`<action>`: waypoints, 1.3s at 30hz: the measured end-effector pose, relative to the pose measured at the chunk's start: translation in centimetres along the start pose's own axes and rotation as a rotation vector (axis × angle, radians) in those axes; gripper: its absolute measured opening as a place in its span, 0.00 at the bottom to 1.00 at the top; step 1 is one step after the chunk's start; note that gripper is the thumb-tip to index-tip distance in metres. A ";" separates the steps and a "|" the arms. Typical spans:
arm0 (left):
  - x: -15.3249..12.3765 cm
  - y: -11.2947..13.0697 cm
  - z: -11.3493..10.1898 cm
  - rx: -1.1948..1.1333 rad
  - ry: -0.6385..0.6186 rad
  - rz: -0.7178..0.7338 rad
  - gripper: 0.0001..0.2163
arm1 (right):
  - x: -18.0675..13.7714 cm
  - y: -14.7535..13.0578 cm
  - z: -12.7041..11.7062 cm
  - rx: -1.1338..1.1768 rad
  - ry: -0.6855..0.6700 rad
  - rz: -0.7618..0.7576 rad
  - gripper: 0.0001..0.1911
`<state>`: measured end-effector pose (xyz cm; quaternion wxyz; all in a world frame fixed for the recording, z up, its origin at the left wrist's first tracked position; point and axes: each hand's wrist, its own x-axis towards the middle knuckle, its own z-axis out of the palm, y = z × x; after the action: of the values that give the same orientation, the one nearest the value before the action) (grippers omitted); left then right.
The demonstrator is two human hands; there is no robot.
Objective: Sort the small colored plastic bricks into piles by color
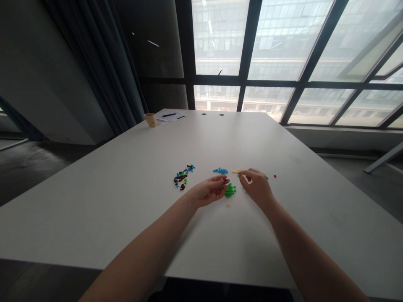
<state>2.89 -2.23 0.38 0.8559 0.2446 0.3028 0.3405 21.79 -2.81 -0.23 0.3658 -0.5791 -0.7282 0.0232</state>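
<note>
My left hand is turned partly palm up, its fingers curled with the thumb over them. A small dark reddish bit shows at its fingertips, too small to name. Just beyond its fingers on the right lies a heap of green toy bricks. My right hand has thumb and forefinger pinched at a little group of pale yellow bricks; whether a brick is between them I cannot tell. Blue bricks lie behind my left hand. Two small yellow pieces sit nearer to me.
A mixed pile of brown, blue and green bricks lies left of my hands. One red piece is to the right. Far left on the white table stand a paper cup and papers with a pen.
</note>
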 end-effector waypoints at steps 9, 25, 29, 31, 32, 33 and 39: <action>0.3 0.1 -0.8 0.006 -0.117 -0.019 0.10 | -0.3 -0.6 -0.2 0.145 0.054 -0.207 0.08; 0.0 0.1 -0.5 0.071 -0.159 -0.031 0.15 | -0.6 -1.6 -0.3 0.235 0.030 -0.361 0.08; 0.0 -0.1 -0.6 0.125 -0.166 -0.040 0.13 | -0.7 -2.0 -0.5 0.245 0.021 -0.376 0.08; 0.0 -0.2 -0.6 0.165 -0.157 -0.041 0.13 | -0.8 -2.2 -0.3 0.250 0.011 -0.382 0.07; 0.0 -0.2 -0.5 0.189 -0.144 -0.037 0.12 | -0.9 -2.3 -0.2 0.251 0.009 -0.382 0.06; 0.0 -0.2 -0.5 0.222 -0.124 -0.029 0.12 | -0.9 -2.3 0.0 0.248 0.006 -0.381 0.05; -0.4 1.7 -1.3 0.855 0.203 0.231 0.13 | 0.0 0.7 -0.3 0.059 0.069 -0.146 0.07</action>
<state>1.01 -1.12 0.66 0.6003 0.5738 0.4692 0.3005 22.51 -2.68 -0.35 0.4085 -0.5138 -0.7544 -0.0019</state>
